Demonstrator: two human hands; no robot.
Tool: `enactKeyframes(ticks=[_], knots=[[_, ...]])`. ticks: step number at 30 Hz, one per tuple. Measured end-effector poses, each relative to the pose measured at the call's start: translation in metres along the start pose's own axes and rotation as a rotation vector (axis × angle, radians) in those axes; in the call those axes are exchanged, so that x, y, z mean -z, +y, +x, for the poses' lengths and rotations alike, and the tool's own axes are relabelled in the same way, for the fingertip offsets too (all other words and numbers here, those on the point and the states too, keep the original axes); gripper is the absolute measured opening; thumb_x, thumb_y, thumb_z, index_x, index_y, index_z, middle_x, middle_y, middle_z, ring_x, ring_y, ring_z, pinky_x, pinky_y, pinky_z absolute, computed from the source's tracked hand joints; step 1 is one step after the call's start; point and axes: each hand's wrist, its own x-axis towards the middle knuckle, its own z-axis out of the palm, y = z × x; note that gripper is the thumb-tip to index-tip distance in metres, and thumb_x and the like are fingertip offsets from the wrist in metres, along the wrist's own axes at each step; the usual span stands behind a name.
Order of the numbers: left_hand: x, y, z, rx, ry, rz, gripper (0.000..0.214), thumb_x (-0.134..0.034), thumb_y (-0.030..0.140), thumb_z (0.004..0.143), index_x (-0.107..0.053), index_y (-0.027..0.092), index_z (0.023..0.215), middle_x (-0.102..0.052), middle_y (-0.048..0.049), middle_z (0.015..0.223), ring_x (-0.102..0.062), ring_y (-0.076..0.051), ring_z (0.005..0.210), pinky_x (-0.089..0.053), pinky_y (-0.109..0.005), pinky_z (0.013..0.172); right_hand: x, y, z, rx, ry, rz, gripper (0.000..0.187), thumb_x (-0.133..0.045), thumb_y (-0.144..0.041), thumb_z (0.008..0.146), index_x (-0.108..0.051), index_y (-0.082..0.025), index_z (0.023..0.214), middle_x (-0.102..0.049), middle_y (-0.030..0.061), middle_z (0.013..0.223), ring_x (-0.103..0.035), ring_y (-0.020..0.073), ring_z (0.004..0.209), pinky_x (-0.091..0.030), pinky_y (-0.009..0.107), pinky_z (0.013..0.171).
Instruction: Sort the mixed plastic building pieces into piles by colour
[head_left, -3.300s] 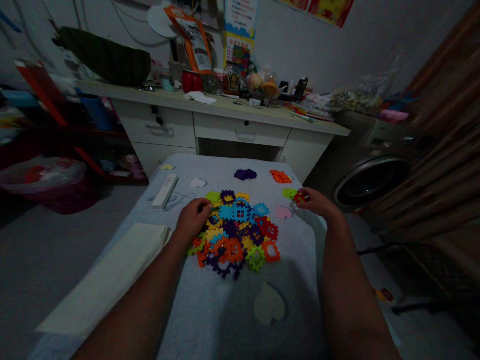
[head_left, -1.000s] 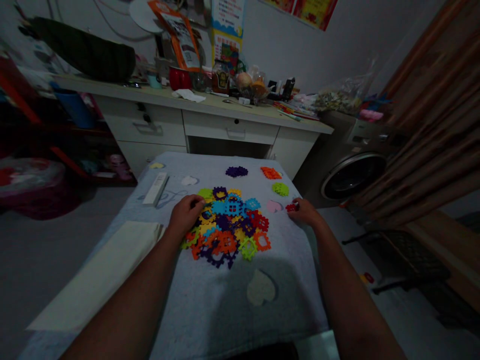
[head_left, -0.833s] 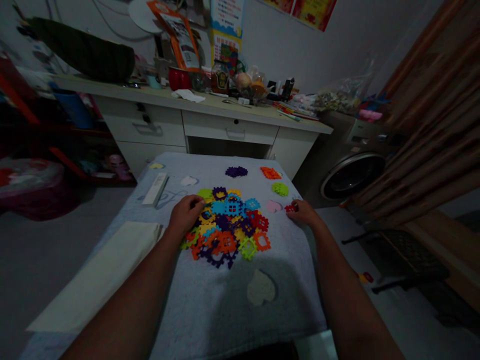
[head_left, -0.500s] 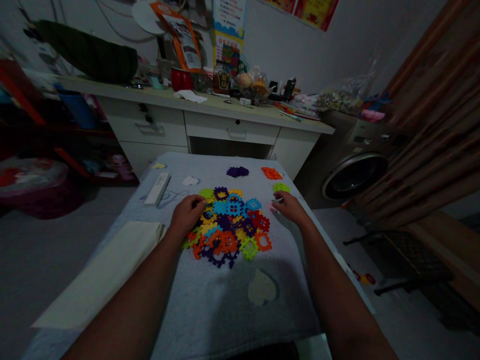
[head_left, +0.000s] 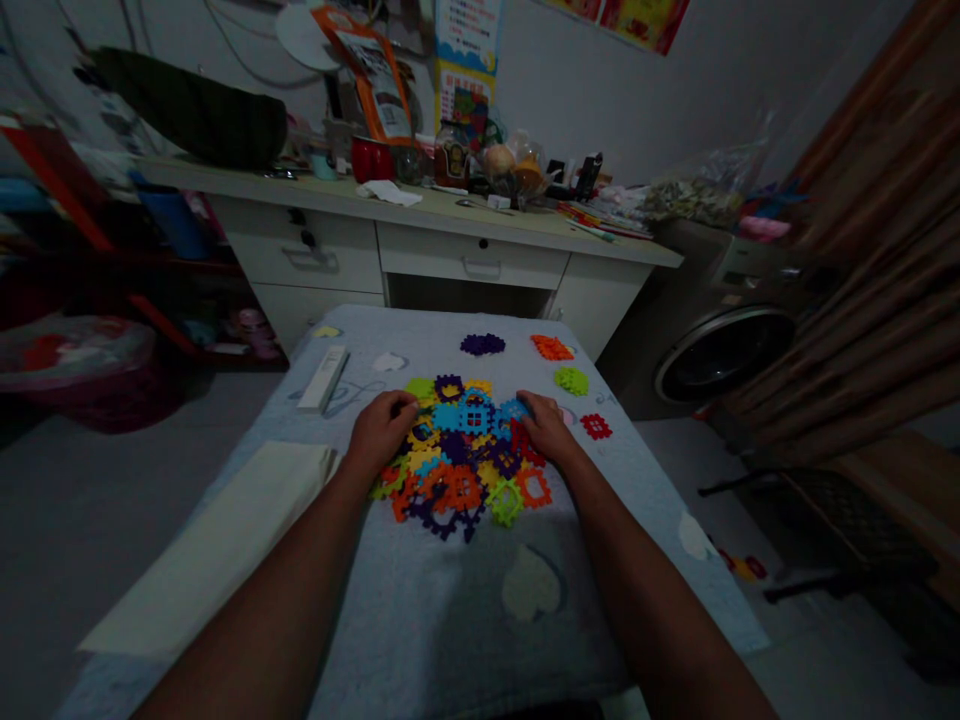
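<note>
A pile of colourful toothed plastic building tiles (head_left: 457, 480) lies in the middle of the cloth-covered table. At its left edge is my left hand (head_left: 381, 432), its fingers curled together by a green tile (head_left: 420, 389); what they hold, if anything, is hidden. My right hand (head_left: 547, 425) reaches over the pile's right side. Its thumb and fingers are apart, at a light blue tile (head_left: 513, 409) and just above red tiles (head_left: 528, 445). Apart from the pile lie purple tiles (head_left: 482, 344), orange tiles (head_left: 552, 347), green tiles (head_left: 571, 380) and a red tile (head_left: 596, 426).
On the table's left are a long white box (head_left: 323, 379) and a folded pale sheet (head_left: 217, 540). Beyond the far edge stands a cluttered white desk (head_left: 427, 240). A washing machine (head_left: 712, 330) is at the right, a pink bin (head_left: 97, 385) at the left.
My right hand has moved left from beside the green tiles to the pile. The lone red tile now shows where my right arm was. My left hand stays by the pile's left edge.
</note>
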Motion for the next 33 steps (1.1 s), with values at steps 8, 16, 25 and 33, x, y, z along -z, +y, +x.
enactKeyframes(ticks=[8,16,25,33], knots=[[-0.001,-0.002,0.001,0.009,-0.006,-0.010,0.034,-0.051,0.048,0.081,-0.067,0.021,0.093,-0.070,-0.0049,0.094,-0.063,-0.022,0.087,-0.048,-0.033,0.079,0.006,-0.002,-0.003,0.022,0.157,0.163,0.046,-0.056,-0.017,0.076,-0.061,-0.022,0.121,-0.056,0.0084,0.111,-0.056,0.0225,0.101,-0.046,0.039,0.098],[0.000,-0.001,0.000,0.003,0.006,-0.004,0.035,-0.052,0.049,0.081,-0.068,0.021,0.093,-0.069,-0.0046,0.093,-0.063,-0.022,0.087,-0.047,-0.033,0.081,0.014,-0.009,-0.005,-0.034,0.333,0.195,0.015,-0.053,-0.023,0.078,-0.059,-0.021,0.091,-0.058,0.0063,0.094,-0.054,0.0218,0.087,-0.047,0.034,0.084],[0.000,-0.001,0.001,0.000,0.007,-0.014,0.036,-0.051,0.050,0.080,-0.067,0.021,0.093,-0.070,-0.0054,0.094,-0.063,-0.022,0.087,-0.047,-0.033,0.079,0.014,0.002,-0.005,0.015,0.246,0.085,0.027,-0.048,-0.006,0.063,-0.058,-0.022,0.083,-0.057,0.0059,0.092,-0.053,0.0223,0.094,-0.045,0.035,0.090],[0.002,0.003,0.000,0.010,0.001,-0.009,0.033,-0.051,0.048,0.079,-0.068,0.021,0.090,-0.069,-0.0042,0.092,-0.063,-0.021,0.084,-0.047,-0.033,0.079,0.027,0.010,-0.012,0.000,0.068,0.025,0.040,-0.053,-0.009,0.067,-0.064,-0.019,0.104,-0.064,0.0076,0.114,-0.054,0.0239,0.110,-0.039,0.040,0.104]])
